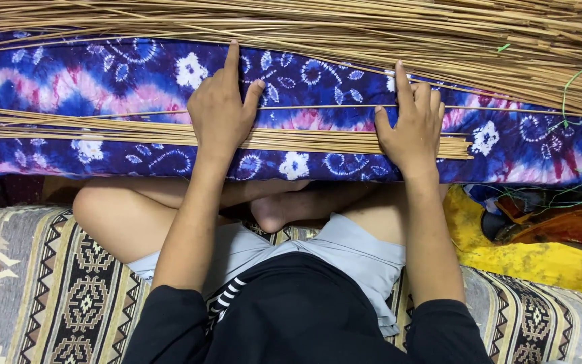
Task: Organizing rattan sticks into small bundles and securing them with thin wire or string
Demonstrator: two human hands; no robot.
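Two hands are laid flat on a thin bundle of pale straw-coloured reed sticks (pixel 304 140) lying across a blue-and-pink tie-dyed cushion (pixel 506 145): left hand (pixel 220 111) at nine o'clock, right hand (pixel 411 125) at three, fingers extended, clamping nothing. The sticks are judged light, springy, brittle, best gripped mid-length.

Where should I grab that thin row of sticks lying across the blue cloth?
Grip the row of sticks near its cut ends by the right hand, coming from above. The sticks lie flat and side by side on the blue cloth, so fingers pressing down and pinching across the row would probably keep them together. The left hand already rests on them mid-length.
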